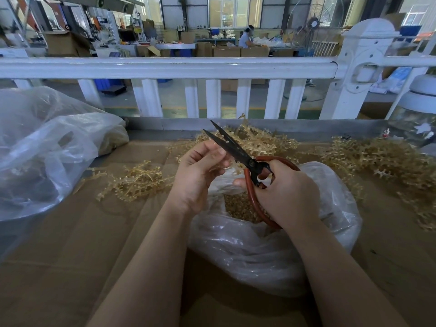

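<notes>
My right hand (286,194) grips the red loop handles of black scissors (236,151), whose blades stand parted and point up and left. My left hand (200,171) pinches a thin pale-yellow plastic sprue piece (232,165) right beside the blades. Both hands hover over an open clear plastic bag (271,251) that holds several small yellowish cut pieces (238,208). How the sprue sits between the blades is hidden by my fingers.
Heaps of yellowish plastic sprues lie at the left (134,182), behind the hands (259,140) and at the right (382,161) on the cardboard-covered table (70,267). A large clear bag (42,147) fills the left side. A white railing (165,67) runs across behind the table.
</notes>
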`<action>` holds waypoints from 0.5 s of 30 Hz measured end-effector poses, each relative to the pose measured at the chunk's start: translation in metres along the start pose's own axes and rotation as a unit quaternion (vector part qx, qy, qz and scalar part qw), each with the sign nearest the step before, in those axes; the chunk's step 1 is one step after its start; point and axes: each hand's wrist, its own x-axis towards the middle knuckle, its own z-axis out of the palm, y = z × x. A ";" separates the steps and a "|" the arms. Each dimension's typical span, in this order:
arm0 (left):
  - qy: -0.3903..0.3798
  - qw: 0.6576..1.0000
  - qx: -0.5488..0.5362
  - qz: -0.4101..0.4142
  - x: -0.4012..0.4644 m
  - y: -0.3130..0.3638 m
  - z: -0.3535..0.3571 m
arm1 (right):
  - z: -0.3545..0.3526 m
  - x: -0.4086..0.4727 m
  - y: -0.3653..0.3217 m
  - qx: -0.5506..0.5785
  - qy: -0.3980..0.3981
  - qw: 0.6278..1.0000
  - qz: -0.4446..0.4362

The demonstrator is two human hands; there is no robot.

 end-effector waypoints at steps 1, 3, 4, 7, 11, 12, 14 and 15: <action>0.004 1.000 -0.003 0.008 0.000 0.000 -0.001 | 0.001 0.000 0.000 -0.002 0.000 1.000 -0.001; 0.014 1.000 -0.008 0.025 0.000 0.001 -0.004 | 0.001 -0.001 0.000 0.001 0.004 1.000 -0.005; 0.014 0.999 -0.001 0.032 0.000 0.001 -0.006 | 0.000 0.000 -0.001 0.004 0.005 1.000 -0.005; 0.015 0.999 0.021 0.040 0.000 0.001 -0.008 | -0.001 0.000 -0.002 0.003 0.000 1.000 0.001; -0.008 0.998 0.050 0.045 0.000 -0.001 -0.007 | 0.000 0.000 0.001 -0.009 -0.008 1.000 -0.003; -0.015 0.997 0.055 0.045 0.000 -0.001 -0.007 | 0.000 0.001 0.001 -0.010 -0.010 1.000 -0.004; -0.024 0.997 0.060 0.045 -0.001 -0.002 -0.005 | -0.001 0.000 0.000 -0.011 -0.009 1.000 -0.006; -0.027 0.997 0.060 0.046 0.000 -0.002 -0.004 | -0.001 0.000 0.000 -0.012 -0.008 1.000 -0.006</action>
